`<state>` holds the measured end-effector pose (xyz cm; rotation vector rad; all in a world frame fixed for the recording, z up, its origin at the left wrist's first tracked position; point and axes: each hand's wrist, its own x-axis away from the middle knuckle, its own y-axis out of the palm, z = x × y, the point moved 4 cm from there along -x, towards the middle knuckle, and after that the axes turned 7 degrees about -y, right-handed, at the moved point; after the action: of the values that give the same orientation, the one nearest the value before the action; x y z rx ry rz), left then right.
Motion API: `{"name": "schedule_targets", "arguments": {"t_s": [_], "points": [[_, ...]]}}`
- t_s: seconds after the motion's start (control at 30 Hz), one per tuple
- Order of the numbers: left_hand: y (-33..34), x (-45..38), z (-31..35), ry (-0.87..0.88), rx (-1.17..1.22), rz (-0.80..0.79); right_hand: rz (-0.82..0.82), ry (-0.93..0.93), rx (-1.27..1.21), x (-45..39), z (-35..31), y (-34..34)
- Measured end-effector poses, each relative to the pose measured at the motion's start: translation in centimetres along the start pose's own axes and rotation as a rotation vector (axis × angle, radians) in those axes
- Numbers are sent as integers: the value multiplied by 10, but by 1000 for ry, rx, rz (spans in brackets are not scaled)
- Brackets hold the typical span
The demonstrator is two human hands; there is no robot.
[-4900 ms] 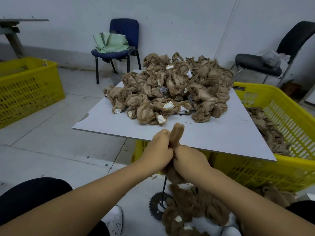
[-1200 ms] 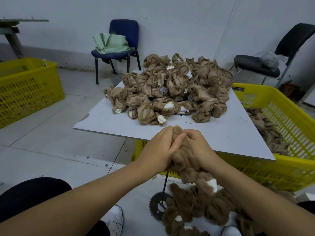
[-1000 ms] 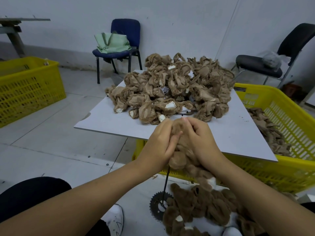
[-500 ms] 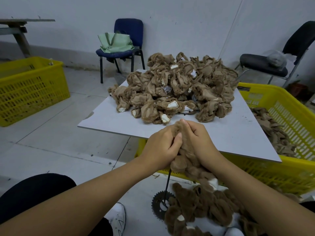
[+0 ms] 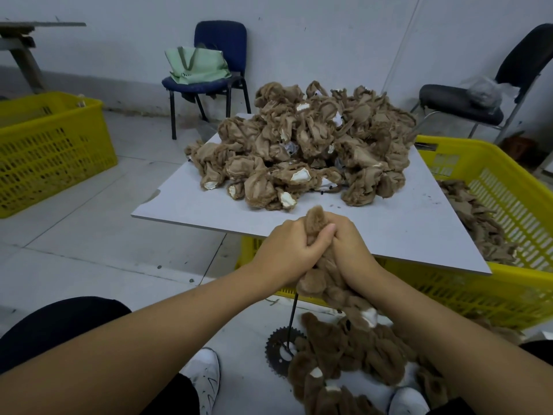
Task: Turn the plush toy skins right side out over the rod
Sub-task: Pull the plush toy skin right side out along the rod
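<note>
Beyond the hands, a big heap of inside-out skins waits on the white board, so most of the work looks left. Below the hands a smaller pile of furry turned skins lies by the rod. Left hand and right hand, pressed together, grip one skin over the rod's top.

White wall w/ grey base strip, pale tiled floor. Blue chair at back wall, black chair far right, wooden bench far left. Dim, even light.
</note>
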<state>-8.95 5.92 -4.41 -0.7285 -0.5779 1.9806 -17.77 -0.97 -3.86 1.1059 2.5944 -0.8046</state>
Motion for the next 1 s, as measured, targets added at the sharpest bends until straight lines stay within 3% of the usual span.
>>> {"name": "schedule_targets", "arguments": {"t_s": [0.2, 0.37, 0.53, 0.8, 0.93, 1.0], "points": [[-12, -15, 8, -181, 95, 57, 65, 20, 69, -7, -9, -3], [-21, -30, 22, -252, 237, -75, 92, 31, 125, -22, -23, -18], [-14, -28, 19, -298, 229, -133, 57, 82, 186, -16, -15, -11], [-4, -10, 15, -203, 93, 9, 58, 95, 260, -1, -4, -4], [-21, -5, 23, 49, -14, 245, 128, 33, 210, -2, -21, -6], [-20, 1, 21, 109, 36, 274, 109, 19, 273, -1, -20, -6]]}}
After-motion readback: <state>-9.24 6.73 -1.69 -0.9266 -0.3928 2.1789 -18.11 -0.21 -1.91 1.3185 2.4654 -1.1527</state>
